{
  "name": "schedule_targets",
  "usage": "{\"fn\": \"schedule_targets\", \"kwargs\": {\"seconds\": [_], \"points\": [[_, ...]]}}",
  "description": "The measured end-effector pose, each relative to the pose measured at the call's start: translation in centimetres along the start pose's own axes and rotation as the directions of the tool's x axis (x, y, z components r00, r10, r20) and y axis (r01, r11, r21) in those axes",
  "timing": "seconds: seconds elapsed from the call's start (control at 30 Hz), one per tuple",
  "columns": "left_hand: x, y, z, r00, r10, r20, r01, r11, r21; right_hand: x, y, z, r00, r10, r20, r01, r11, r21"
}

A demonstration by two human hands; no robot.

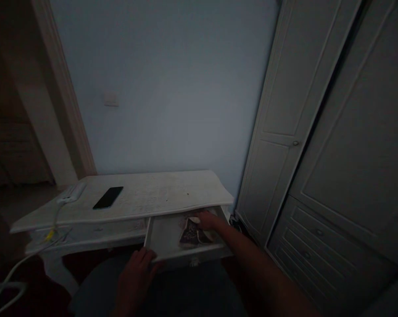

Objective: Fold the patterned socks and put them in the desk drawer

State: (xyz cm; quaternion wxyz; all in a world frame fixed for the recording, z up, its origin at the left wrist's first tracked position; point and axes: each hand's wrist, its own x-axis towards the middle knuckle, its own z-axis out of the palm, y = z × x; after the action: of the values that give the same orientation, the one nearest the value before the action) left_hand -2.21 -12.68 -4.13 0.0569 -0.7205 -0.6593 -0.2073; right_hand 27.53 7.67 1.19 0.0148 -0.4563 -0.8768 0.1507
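Presently, a dark patterned item lies in the right-hand part of the open drawer, pale marks on its face. Material uncertain: probably cloth or a soft pouch, hence light, pliable and hardly fragile. Best hold, in my judgement: a pinch at the near edge, or a full grasp if the contents are loose.

Right hand: on the item's far side, fingers bent over a pale portion; cannot tell whether they grip or merely touch. Left hand: closed on the drawer's front left corner. Knob at mid-front. Above, the white desk bears a phone and, near its left end, a power strip.

Obscured: fingertips of the right hand, item's underside, drawer's rear beneath the desktop. Dim light blurs detail.
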Motion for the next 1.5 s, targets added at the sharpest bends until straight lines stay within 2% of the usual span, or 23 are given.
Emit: {"fn": "schedule_targets", "kwargs": {"seconds": [0.13, 0.23, 0.33, 0.43, 0.53, 0.63, 0.73, 0.83, 0.93, 1.07, 1.17, 1.23, 1.3, 1.4, 1.5], "points": [[0.1, -0.1, 0.1, 1.0, 0.029, 0.009, -0.029, 0.999, -0.015, -3.1, 2.4, -0.6, 0.997, 0.021, 0.081, -0.023, 1.0, 0.019], [0.2, -0.1, 0.2, 0.999, 0.034, -0.004, -0.034, 0.999, 0.012, -4.0, 1.4, 0.0, 0.987, -0.043, 0.153, 0.033, 0.997, 0.063], [0.2, -0.2, 0.5, 0.999, 0.048, -0.009, -0.048, 0.998, 0.047, -2.6, -2.1, 1.1, 0.967, -0.152, 0.204, 0.129, 0.984, 0.119], [0.0, -0.4, 0.6, 0.997, 0.073, -0.019, -0.07, 0.992, 0.107, 0.5, -7.6, 2.7, 0.95, -0.234, 0.207, 0.208, 0.968, 0.139], [0.1, -0.2, -0.1, 0.993, 0.116, -0.009, -0.112, 0.977, 0.181, 3.5, -13.1, 4.7, 0.96, -0.24, 0.144, 0.229, 0.969, 0.092], [1.1, 1.2, -1.3, 0.983, 0.176, 0.058, -0.184, 0.964, 0.19, 4.9, -16.0, 6.0, 0.98, -0.188, 0.069, 0.186, 0.982, 0.031], [2.7, 3.4, -2.1, 0.954, 0.176, 0.244, -0.209, 0.971, 0.116, 4.8, -15.3, 5.9, 0.993, -0.114, 0.015, 0.114, 0.994, -0.002], [3.8, 5.0, -2.0, 0.919, 0.16, 0.361, -0.202, 0.976, 0.081, 4.1, -12.1, 4.6, 0.999, -0.035, -0.03, 0.034, 0.999, -0.011], [4.0, 5.4, -1.6, 0.91, 0.156, 0.385, -0.197, 0.978, 0.068, 2.3, -7.8, 3.0, 0.999, 0.03, -0.03, -0.03, 0.999, -0.011], [3.6, 5.3, -1.6, 0.911, 0.147, 0.385, -0.187, 0.98, 0.07, -1.8, -2.3, 1.6, 0.997, 0.069, 0.034, -0.069, 0.998, -0.011], [3.4, 5.4, -1.7, 0.911, 0.143, 0.387, -0.184, 0.98, 0.071, -4.3, -0.1, 1.3, 0.996, 0.043, 0.083, -0.045, 0.999, 0.013], [3.3, 5.6, -1.7, 0.913, 0.144, 0.381, -0.184, 0.981, 0.069, -4.4, -0.4, 1.6, 0.995, -0.004, 0.102, 0.0, 0.999, 0.04], [3.2, 5.6, -1.5, 0.913, 0.145, 0.38, -0.184, 0.981, 0.067, -3.3, -2.3, 2.3, 0.99, -0.089, 0.108, 0.081, 0.993, 0.081], [2.8, 5.6, -1.3, 0.913, 0.156, 0.377, -0.191, 0.98, 0.057, 0.1, -7.3, 3.7, 0.975, -0.209, 0.069, 0.197, 0.969, 0.151], [2.3, 5.7, -1.4, 0.914, 0.17, 0.369, -0.202, 0.978, 0.05, 3.0, -12.5, 4.7, 0.974, -0.225, -0.027, 0.226, 0.952, 0.205]]}}
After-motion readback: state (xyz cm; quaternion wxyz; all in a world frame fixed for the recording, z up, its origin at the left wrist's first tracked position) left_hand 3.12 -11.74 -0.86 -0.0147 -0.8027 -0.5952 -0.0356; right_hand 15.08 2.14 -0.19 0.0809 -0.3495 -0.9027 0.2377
